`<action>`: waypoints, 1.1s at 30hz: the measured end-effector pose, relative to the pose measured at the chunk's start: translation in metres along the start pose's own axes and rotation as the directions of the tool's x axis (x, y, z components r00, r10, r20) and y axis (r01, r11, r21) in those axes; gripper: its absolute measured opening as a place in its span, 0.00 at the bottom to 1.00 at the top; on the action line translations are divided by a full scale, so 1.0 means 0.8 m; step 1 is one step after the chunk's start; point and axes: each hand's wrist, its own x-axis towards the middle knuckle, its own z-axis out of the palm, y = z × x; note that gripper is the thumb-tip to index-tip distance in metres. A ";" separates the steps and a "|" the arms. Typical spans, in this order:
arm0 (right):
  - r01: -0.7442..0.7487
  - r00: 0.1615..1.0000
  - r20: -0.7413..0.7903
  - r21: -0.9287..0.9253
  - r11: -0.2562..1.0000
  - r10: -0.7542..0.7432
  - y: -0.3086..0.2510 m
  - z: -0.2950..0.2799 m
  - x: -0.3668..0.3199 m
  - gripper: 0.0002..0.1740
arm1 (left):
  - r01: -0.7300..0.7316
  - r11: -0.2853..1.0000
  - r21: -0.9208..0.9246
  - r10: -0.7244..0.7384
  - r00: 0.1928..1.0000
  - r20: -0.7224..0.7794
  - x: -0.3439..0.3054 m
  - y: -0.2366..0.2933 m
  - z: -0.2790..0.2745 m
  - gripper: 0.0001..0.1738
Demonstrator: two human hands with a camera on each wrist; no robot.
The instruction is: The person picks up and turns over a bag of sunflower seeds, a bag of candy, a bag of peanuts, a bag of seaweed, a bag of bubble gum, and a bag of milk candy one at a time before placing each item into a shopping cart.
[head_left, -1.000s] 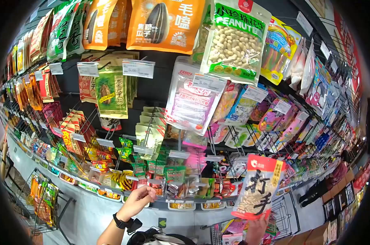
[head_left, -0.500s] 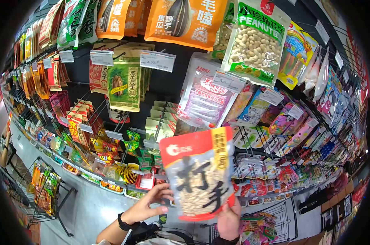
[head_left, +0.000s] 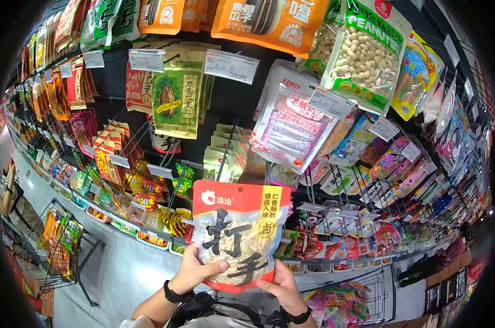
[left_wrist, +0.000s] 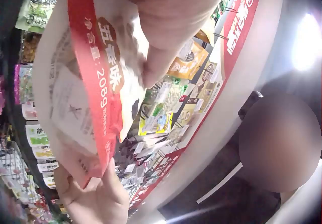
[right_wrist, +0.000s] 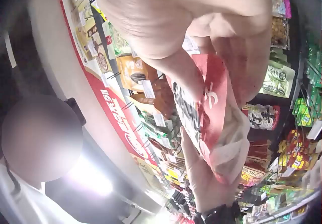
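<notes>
A red-topped bag of sunflower seeds (head_left: 237,240) is held upright in front of the shelves, its printed front and see-through window facing the head camera. My left hand (head_left: 193,273) grips its lower left side, thumb across the front. At the lower right corner my right hand (head_left: 283,285) pinches the red bottom edge, thumb in front and fingers behind. In the left wrist view the red bottom gusset (left_wrist: 98,78) shows its weight print below the left hand (left_wrist: 176,20). The right wrist view has the right hand (right_wrist: 151,20) over the bag's end (right_wrist: 221,128).
Snack bags hang on hooks ahead, including orange seed bags (head_left: 264,22), a peanut bag (head_left: 365,57) and green seed bags (head_left: 177,98). Price tags (head_left: 232,66) stick out. A wire cart (head_left: 387,287) stands low right, and a wire rack (head_left: 59,246) low left.
The bag has come from the right to the centre in my right hand, turning more squarely to the head camera. My left hand, free before, now grips its left side.
</notes>
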 end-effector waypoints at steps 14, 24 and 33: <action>-0.077 0.997 -0.029 -0.051 0.996 0.076 -0.012 0.011 0.009 0.33 | 0.056 0.996 0.066 -0.057 0.998 0.017 -0.008 -0.016 0.005 0.31; -0.063 0.994 -0.087 0.057 0.996 0.068 0.004 0.019 -0.002 0.35 | 0.137 0.991 0.014 -0.137 0.991 -0.003 -0.017 -0.013 0.014 0.29; -0.011 0.992 -0.123 0.013 1.000 0.013 0.009 0.019 -0.007 0.33 | 0.191 0.981 -0.022 -0.191 0.981 0.023 -0.017 -0.016 0.013 0.27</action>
